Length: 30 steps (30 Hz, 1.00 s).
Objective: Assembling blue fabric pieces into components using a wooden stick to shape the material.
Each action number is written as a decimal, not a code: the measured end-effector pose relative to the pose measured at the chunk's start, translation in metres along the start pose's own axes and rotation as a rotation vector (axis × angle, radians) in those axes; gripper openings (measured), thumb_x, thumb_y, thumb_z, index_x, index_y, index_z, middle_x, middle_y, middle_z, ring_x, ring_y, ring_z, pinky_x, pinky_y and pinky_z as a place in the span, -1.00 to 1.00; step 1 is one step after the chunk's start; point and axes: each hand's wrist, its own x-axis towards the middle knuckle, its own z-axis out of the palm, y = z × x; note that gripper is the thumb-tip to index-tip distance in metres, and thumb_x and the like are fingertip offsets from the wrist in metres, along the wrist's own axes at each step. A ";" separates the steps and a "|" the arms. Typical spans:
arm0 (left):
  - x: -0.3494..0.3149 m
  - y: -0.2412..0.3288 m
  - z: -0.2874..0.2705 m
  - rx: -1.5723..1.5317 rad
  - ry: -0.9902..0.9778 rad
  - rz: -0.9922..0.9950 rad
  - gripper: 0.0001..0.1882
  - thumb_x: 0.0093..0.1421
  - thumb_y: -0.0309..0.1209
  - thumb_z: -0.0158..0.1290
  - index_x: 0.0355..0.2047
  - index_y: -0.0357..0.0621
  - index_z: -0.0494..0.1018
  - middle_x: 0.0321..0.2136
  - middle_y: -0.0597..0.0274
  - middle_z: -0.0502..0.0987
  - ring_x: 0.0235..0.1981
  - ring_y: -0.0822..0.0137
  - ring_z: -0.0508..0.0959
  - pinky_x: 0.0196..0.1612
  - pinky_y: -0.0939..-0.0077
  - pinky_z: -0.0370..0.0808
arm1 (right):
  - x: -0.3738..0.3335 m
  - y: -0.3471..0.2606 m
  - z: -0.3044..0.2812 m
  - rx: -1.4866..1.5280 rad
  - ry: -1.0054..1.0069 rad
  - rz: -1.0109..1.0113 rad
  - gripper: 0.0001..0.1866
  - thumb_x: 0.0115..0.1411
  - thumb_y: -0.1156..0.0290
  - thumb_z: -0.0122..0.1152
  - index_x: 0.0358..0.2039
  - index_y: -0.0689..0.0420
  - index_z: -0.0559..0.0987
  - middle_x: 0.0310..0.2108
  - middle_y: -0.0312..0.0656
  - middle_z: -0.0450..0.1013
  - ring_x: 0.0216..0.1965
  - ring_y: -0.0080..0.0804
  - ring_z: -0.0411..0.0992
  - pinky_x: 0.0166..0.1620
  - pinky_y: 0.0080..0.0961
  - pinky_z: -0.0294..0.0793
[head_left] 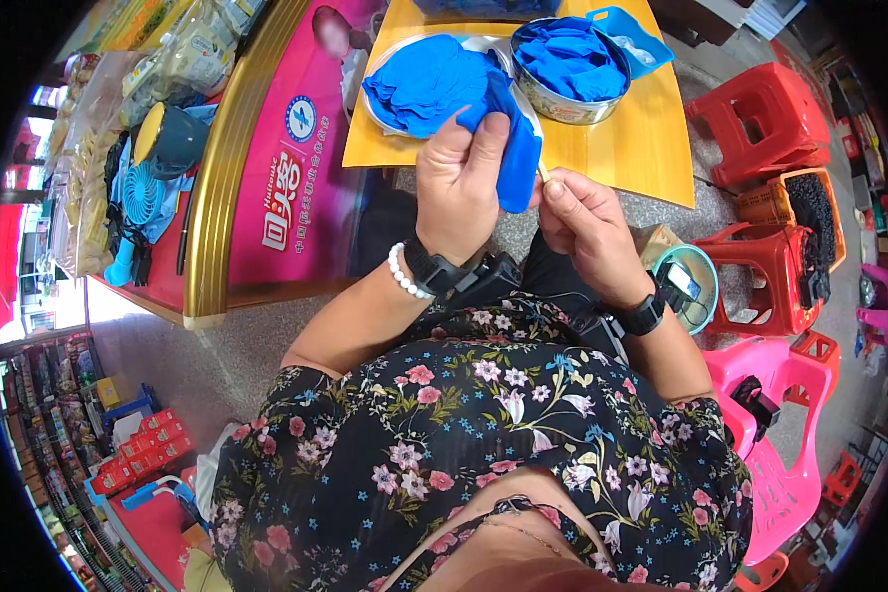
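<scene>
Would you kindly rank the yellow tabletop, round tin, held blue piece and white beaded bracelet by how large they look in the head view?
1. Yellow tabletop, clearly largest though partly covered
2. Round tin
3. Held blue piece, judged by its visible part
4. White beaded bracelet

A head-worn fisheye looks down from close above the floral shirt.

left forearm angles up-right, right forearm up-left, both bare below the short sleeves. left hand sits higher in view, fingers curled, thumb raised in a pinch. right hand just beside it, thumb pressed over bent fingers.
</scene>
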 end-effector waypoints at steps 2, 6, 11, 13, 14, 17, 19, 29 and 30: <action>0.001 0.000 0.002 0.045 0.000 0.033 -0.82 0.27 -0.36 -0.05 -0.43 -0.11 0.48 -0.50 0.45 0.50 -0.51 0.67 0.45 -0.50 0.78 0.38 | 0.000 0.000 -0.001 -0.002 0.016 0.018 -0.70 0.30 0.20 -0.05 -0.34 0.15 0.52 -0.68 -0.52 0.17 -0.68 -0.79 0.03 -0.62 -0.79 -0.05; 0.007 -0.001 -0.004 0.146 -0.058 0.082 -0.86 0.26 -0.37 -0.03 -0.38 -0.16 0.43 -0.53 0.48 0.44 -0.50 0.67 0.37 -0.45 0.74 0.35 | 0.002 -0.001 -0.006 -0.001 -0.004 0.054 -0.71 0.31 0.18 -0.07 -0.34 0.13 0.50 -0.68 -0.52 0.14 -0.68 -0.79 0.01 -0.62 -0.79 -0.05; 0.012 0.010 -0.001 0.024 -0.031 0.082 -0.83 0.23 -0.40 0.02 -0.22 -0.23 0.38 -0.42 0.44 0.43 -0.42 0.66 0.36 -0.38 0.76 0.34 | 0.001 -0.003 -0.007 -0.032 0.010 0.076 -0.71 0.31 0.18 -0.08 -0.33 0.12 0.50 -0.69 -0.52 0.14 -0.68 -0.80 0.01 -0.62 -0.80 -0.05; 0.016 0.013 0.000 0.057 0.027 0.143 -0.83 0.22 -0.39 0.04 -0.25 -0.22 0.41 -0.46 0.48 0.42 -0.45 0.68 0.33 -0.41 0.78 0.31 | 0.001 -0.003 -0.006 -0.051 0.010 0.077 -0.70 0.31 0.18 -0.08 -0.34 0.11 0.50 -0.69 -0.52 0.14 -0.68 -0.80 0.02 -0.62 -0.80 -0.05; 0.018 0.012 -0.005 0.058 0.028 0.143 -0.83 0.22 -0.39 0.04 -0.25 -0.22 0.41 -0.46 0.48 0.42 -0.45 0.68 0.33 -0.41 0.78 0.31 | 0.001 -0.003 -0.005 -0.062 -0.001 0.079 -0.71 0.31 0.18 -0.08 -0.34 0.11 0.50 -0.69 -0.52 0.14 -0.68 -0.80 0.02 -0.62 -0.80 -0.05; 0.021 0.009 -0.014 0.145 0.004 0.064 -0.84 0.24 -0.38 0.01 -0.37 -0.20 0.49 -0.45 0.38 0.51 -0.43 0.66 0.38 -0.33 0.77 0.29 | 0.000 -0.002 -0.005 -0.065 -0.001 0.068 -0.71 0.31 0.19 -0.07 -0.34 0.12 0.51 -0.69 -0.52 0.15 -0.68 -0.80 0.03 -0.62 -0.80 -0.04; 0.022 0.008 -0.009 0.094 0.030 0.071 -0.85 0.22 -0.37 0.04 -0.41 -0.19 0.47 -0.53 0.47 0.43 -0.49 0.68 0.31 -0.42 0.77 0.25 | 0.000 0.001 -0.006 -0.056 0.002 0.058 -0.71 0.31 0.19 -0.07 -0.34 0.12 0.51 -0.69 -0.52 0.15 -0.68 -0.80 0.03 -0.62 -0.80 -0.04; 0.014 0.000 -0.006 0.216 0.055 0.188 -0.79 0.23 -0.36 0.02 -0.51 -0.18 0.40 -0.64 0.55 0.31 -0.58 0.68 0.21 -0.54 0.73 0.18 | 0.000 0.000 -0.001 -0.017 0.009 0.050 -0.72 0.30 0.20 -0.04 -0.29 0.15 0.51 -0.67 -0.52 0.19 -0.68 -0.80 0.04 -0.62 -0.80 -0.03; 0.016 0.001 -0.006 0.123 0.059 0.137 -0.78 0.24 -0.35 0.01 -0.51 -0.18 0.41 -0.64 0.55 0.31 -0.59 0.69 0.22 -0.55 0.73 0.18 | 0.001 -0.002 -0.002 -0.045 0.014 0.076 -0.72 0.30 0.20 -0.04 -0.29 0.15 0.51 -0.67 -0.52 0.19 -0.68 -0.81 0.04 -0.62 -0.80 -0.03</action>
